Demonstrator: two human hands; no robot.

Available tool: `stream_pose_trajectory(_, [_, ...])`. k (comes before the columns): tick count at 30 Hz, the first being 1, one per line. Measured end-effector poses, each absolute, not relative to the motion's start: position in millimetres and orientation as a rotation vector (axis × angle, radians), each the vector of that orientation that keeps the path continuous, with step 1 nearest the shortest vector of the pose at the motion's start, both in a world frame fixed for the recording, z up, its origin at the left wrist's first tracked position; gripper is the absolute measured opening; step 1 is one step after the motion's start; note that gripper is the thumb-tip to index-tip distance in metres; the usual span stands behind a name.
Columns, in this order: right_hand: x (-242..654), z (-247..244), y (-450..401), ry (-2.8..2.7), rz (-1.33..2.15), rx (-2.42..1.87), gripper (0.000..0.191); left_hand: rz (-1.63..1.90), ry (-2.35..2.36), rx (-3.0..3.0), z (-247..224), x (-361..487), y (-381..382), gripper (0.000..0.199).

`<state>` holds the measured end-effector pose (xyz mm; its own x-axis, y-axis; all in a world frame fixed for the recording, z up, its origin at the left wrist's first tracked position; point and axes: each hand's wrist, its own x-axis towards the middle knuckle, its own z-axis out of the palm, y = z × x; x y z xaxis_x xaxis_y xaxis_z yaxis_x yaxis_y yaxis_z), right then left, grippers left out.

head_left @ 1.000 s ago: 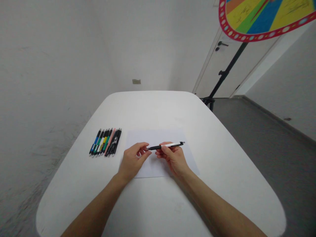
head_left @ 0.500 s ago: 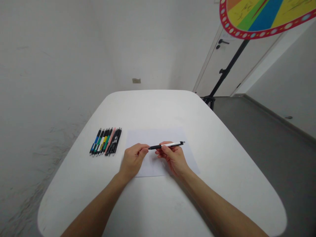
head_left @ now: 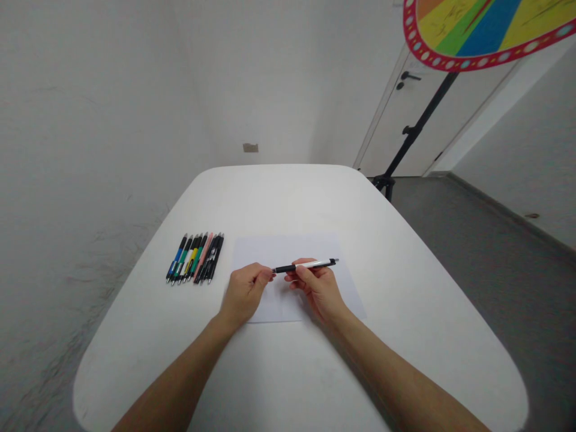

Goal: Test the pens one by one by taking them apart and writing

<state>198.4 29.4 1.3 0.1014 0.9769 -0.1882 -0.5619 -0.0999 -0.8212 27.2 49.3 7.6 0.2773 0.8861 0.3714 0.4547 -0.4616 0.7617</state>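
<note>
Head camera, sole feed available to me. On the white table (head_left: 292,372) lies a sheet of white paper (head_left: 265,255), and both hands work over its near half.

The right hand (head_left: 318,290) holds a black-and-white click pen (head_left: 306,265), pressed between thumb and curled fingers around the mid-barrel. This grip is closed on the pen, which sits clear of the paper as far as I can judge. The pen's long axis runs left to right across the sheet, rising slightly toward the right. Its black section points left, and a dark tip projects beyond the right hand.

The left hand (head_left: 245,292) lies just left of the pen, fingers curled inward, with its fingertips at the pen's left end. From this angle I cannot confirm whether they touch it or bear on it. The right hand is the nearer to the pen's middle.

Left of the sheet, a row of multicoloured pens (head_left: 195,258) lies side by side on the table, well apart from both hands. Beyond the table's far right corner stand a tripod stand (head_left: 416,129), a door (head_left: 387,132) and a coloured prize wheel (head_left: 481,30).
</note>
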Motion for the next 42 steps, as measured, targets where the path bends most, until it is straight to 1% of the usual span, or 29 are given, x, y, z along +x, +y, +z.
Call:
stream_pose_trajectory(1, [198.3, 1.4, 29.3, -0.586, 1.425, -0.936, 0.039, 1.088, 1.187, 2.03, 6.2, 26.8, 49.5, 0.035])
stream_pose_trajectory(4, [198.3, 1.3, 29.1, -0.585, 1.423, -0.94, 0.039, 1.163, 1.194, 1.999, 1.9, 26.5, 49.5, 0.024])
stream_pose_trajectory(6, [198.4, 0.6, 29.2, -0.586, 1.422, -0.94, 0.038, 1.243, 1.218, 1.987, 0.9, 27.2, 49.2, 0.024])
stream_pose_trajectory(10, [198.3, -0.5, 29.6, -0.586, 1.409, -0.939, 0.037, 1.287, 1.222, 2.044, 4.5, 29.6, 48.1, 0.011])
stream_pose_trajectory(14, [198.0, -0.1, 29.6, -0.586, 1.409, -0.936, 0.036, 1.242, 1.245, 2.056, 9.1, 30.5, 47.4, 0.014])
stream_pose_trajectory(18, [198.1, -0.3, 29.3, -0.593, 1.417, -0.932, 0.035, 1.123, 1.259, 2.061, 8.5, 29.2, 47.6, 0.03])
stream_pose_trajectory(19, [198.2, -0.6, 29.3, -0.594, 1.416, -0.933, 0.035, 1.102, 1.258, 2.06, 7.6, 28.9, 47.7, 0.03])
stream_pose_trajectory(22, [198.2, -1.1, 29.5, -0.597, 1.414, -0.938, 0.035, 1.139, 1.266, 2.046, 3.7, 28.6, 47.7, 0.024])
stream_pose_trajectory(24, [198.1, -0.9, 29.5, -0.597, 1.418, -0.94, 0.036, 1.204, 1.266, 2.059, 1.5, 28.8, 47.6, 0.026])
stream_pose_trajectory(29, [197.5, -0.2, 29.1, -0.594, 1.411, -0.941, 0.036, 1.236, 1.217, 2.166, 1.2, 29.2, 47.5, 0.011])
stream_pose_trajectory(36, [197.6, -0.5, 29.0, -0.605, 1.414, -0.921, 0.036, 1.155, 1.253, 2.157, 7.5, 29.9, 46.5, 0.016])
stream_pose_trajectory(40, [197.8, 0.1, 28.8, -0.611, 1.412, -0.932, 0.036, 1.088, 1.271, 2.168, 7.7, 29.0, 46.6, 0.026])
stream_pose_trajectory(42, [197.6, 0.3, 28.7, -0.608, 1.413, -0.938, 0.036, 1.114, 1.272, 2.152, 5.7, 28.4, 46.9, 0.023])
